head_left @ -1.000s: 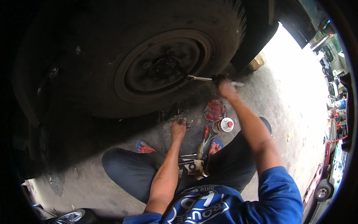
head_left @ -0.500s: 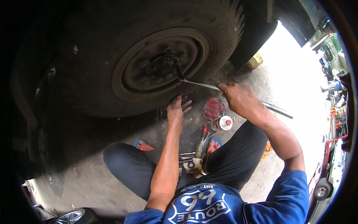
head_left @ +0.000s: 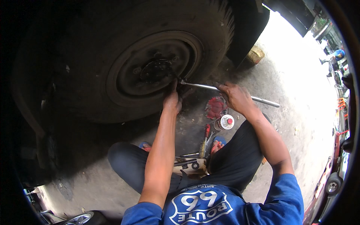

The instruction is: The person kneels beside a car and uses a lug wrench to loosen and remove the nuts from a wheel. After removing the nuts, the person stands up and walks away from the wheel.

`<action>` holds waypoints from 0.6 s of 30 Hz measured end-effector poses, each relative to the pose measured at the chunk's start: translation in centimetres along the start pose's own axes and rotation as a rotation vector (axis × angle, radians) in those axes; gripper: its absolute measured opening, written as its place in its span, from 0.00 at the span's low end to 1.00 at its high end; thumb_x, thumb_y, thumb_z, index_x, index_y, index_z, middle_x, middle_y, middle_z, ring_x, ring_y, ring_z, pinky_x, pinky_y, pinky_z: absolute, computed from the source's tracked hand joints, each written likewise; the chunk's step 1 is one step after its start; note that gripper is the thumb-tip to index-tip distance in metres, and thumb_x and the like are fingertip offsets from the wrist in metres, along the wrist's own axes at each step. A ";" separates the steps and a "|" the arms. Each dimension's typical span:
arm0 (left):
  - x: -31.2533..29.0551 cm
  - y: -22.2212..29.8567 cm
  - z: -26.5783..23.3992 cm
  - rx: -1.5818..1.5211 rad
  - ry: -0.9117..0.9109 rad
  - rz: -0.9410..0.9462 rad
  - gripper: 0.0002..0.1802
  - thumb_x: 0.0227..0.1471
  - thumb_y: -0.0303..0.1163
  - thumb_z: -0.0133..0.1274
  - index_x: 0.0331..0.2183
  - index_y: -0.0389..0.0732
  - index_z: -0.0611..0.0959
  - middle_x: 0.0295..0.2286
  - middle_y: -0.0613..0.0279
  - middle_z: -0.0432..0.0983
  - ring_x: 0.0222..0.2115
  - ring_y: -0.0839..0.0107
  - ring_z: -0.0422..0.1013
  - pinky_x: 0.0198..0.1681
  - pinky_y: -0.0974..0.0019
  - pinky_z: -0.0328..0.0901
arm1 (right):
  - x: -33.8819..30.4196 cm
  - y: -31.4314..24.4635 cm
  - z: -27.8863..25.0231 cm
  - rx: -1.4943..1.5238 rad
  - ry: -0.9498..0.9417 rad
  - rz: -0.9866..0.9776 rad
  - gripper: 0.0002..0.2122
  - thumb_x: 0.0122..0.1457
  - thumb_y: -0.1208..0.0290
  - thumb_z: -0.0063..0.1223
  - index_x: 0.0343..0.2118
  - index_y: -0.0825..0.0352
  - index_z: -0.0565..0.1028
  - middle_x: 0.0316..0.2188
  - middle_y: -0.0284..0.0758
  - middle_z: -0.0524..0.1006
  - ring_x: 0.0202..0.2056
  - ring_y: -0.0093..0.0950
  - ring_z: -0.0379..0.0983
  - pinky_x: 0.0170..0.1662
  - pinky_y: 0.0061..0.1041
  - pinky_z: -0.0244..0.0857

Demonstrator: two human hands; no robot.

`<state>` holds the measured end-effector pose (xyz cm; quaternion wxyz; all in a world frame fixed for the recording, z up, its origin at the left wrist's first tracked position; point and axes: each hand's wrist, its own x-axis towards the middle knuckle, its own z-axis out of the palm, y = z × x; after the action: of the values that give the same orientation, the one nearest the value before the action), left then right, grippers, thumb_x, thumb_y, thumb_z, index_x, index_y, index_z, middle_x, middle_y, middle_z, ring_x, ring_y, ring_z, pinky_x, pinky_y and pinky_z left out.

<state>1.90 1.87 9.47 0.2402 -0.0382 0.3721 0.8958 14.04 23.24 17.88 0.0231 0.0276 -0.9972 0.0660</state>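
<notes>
A long steel socket wrench (head_left: 200,86) reaches from the wheel's hub (head_left: 156,70) out to the right, its head in shadow close to the rim. My right hand (head_left: 236,99) is closed around the middle of its bar, and the bar's end sticks out beyond the hand. At the wrench's head, my left hand (head_left: 171,102) has its thumb up against the head and its fingers around it, partly dark and blurred. The big wheel (head_left: 123,67), with a dark tyre and bolted steel rim, stands upright before me.
On the floor by my feet are a red cloth or glove (head_left: 216,107), a can with a red cap (head_left: 226,122), a red-handled brush (head_left: 206,133) and a spanner (head_left: 210,138). A tray (head_left: 200,165) holds dark tools between my legs. A block (head_left: 255,54) sits beyond the wheel.
My left hand has gone up from below the rim to the wrench's head. The wrench's outer end and my right hand have shifted a little left.
</notes>
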 end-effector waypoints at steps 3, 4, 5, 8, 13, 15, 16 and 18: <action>1.5 0.1 0.4 -0.027 0.176 -0.038 0.21 0.60 0.39 0.51 0.51 0.41 0.72 0.42 0.58 0.72 0.40 0.65 0.73 0.41 0.54 0.75 | 1.4 1.0 0.9 0.040 0.025 -0.017 0.15 0.55 0.71 0.52 0.48 0.60 0.75 0.37 0.42 0.75 0.39 0.45 0.75 0.40 0.43 0.69; 2.0 -0.1 0.1 -0.021 0.182 -0.009 0.21 0.59 0.38 0.52 0.51 0.40 0.73 0.42 0.58 0.73 0.40 0.64 0.72 0.43 0.54 0.73 | 1.7 1.4 1.3 0.065 0.016 -0.004 0.15 0.56 0.71 0.52 0.48 0.60 0.75 0.38 0.42 0.75 0.39 0.45 0.75 0.41 0.43 0.68; 2.5 -0.5 -0.2 -0.013 0.174 0.038 0.21 0.58 0.38 0.53 0.51 0.39 0.73 0.42 0.58 0.73 0.41 0.64 0.72 0.44 0.55 0.72 | 1.9 1.8 1.9 0.092 0.020 0.004 0.15 0.57 0.70 0.52 0.47 0.60 0.75 0.38 0.43 0.76 0.40 0.46 0.75 0.42 0.43 0.68; 4.2 -1.4 -0.9 0.143 0.249 0.134 0.22 0.56 0.37 0.55 0.50 0.37 0.75 0.45 0.58 0.73 0.43 0.63 0.71 0.50 0.58 0.66 | 2.6 3.0 3.8 0.205 -0.061 0.038 0.14 0.59 0.68 0.52 0.48 0.61 0.74 0.39 0.44 0.77 0.42 0.47 0.74 0.43 0.44 0.68; 5.2 -1.3 -1.2 0.520 0.322 0.244 0.36 0.48 0.42 0.64 0.54 0.36 0.72 0.50 0.57 0.70 0.50 0.61 0.66 0.53 0.59 0.63 | 3.3 2.8 6.4 0.281 -0.205 0.071 0.15 0.59 0.65 0.53 0.48 0.62 0.73 0.39 0.47 0.78 0.44 0.48 0.73 0.45 0.45 0.67; 4.8 -0.7 -1.1 0.700 0.380 0.309 0.34 0.47 0.40 0.64 0.53 0.35 0.73 0.49 0.57 0.71 0.49 0.63 0.67 0.52 0.60 0.62 | 3.2 2.0 6.5 0.247 -0.248 0.091 0.15 0.59 0.64 0.53 0.48 0.61 0.73 0.39 0.47 0.78 0.44 0.48 0.73 0.45 0.45 0.67; 4.6 -0.5 -1.0 0.665 0.376 0.301 0.31 0.49 0.39 0.61 0.52 0.34 0.74 0.50 0.56 0.72 0.49 0.63 0.67 0.52 0.61 0.61 | 3.0 1.6 6.4 0.217 -0.218 0.067 0.15 0.59 0.63 0.53 0.48 0.62 0.74 0.40 0.47 0.78 0.44 0.48 0.73 0.45 0.45 0.67; 4.4 -0.1 -1.0 0.595 0.372 0.278 0.27 0.53 0.37 0.57 0.51 0.33 0.75 0.50 0.53 0.73 0.50 0.65 0.68 0.53 0.61 0.59 | 2.6 1.0 5.6 0.208 -0.180 0.106 0.16 0.60 0.62 0.52 0.49 0.62 0.74 0.40 0.46 0.78 0.43 0.48 0.73 0.45 0.45 0.67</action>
<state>-2.04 2.97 7.62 0.0450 -0.0779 0.6550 0.7503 11.12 23.38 12.30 -0.0728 -0.0169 -0.9830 0.1676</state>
